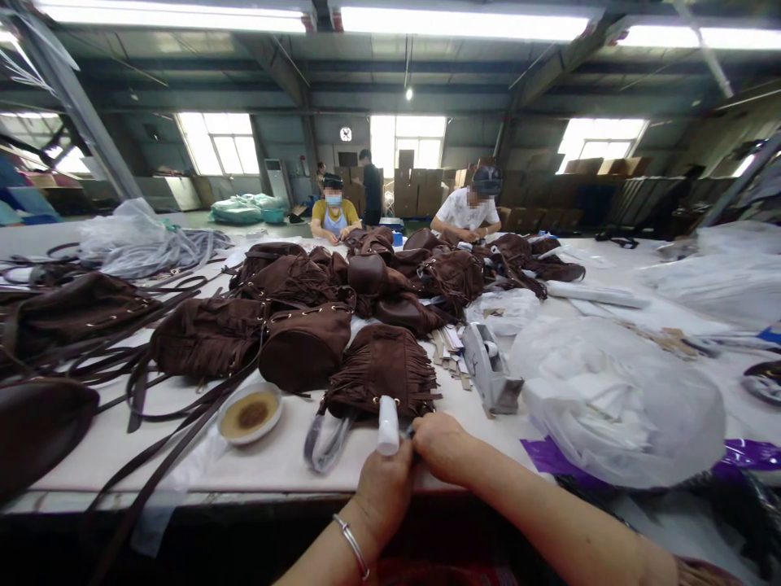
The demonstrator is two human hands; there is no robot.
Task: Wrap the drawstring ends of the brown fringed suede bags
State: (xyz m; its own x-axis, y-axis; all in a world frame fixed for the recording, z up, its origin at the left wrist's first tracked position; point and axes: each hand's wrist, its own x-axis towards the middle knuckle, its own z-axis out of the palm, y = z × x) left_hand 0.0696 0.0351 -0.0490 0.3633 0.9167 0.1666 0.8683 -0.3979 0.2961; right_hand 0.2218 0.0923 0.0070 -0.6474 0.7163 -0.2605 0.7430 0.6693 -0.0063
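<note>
At the bottom centre of the frame, the left hand (383,487) is pinching a white tube (388,425) between its fingertips. The tube is standing upright just above the knuckles. It is a short, smooth, plain white cylinder with a rounded top and no label showing. A silver bangle (354,547) is circling the left wrist.

The right hand (442,446) is lying just beside the left and touching it. Its fingers are curling down toward the table edge (268,480), and I cannot tell whether they are pinching anything.

Directly above both hands, a dark brown suede fringed bag (381,370) is lying on the white table, its fringe fanning down toward the tube. A grey strap loop (326,439) is resting at the bag's lower left. Further left, a small white dish (250,413) is holding a brownish paste. To the right of the bag, a grey tape dispenser (491,370) is sitting next to a heap of clear plastic bags (616,399).

More brown bags are piling up across the middle of the frame. Two seated co-workers (334,213) are working at the far end of the table.
</note>
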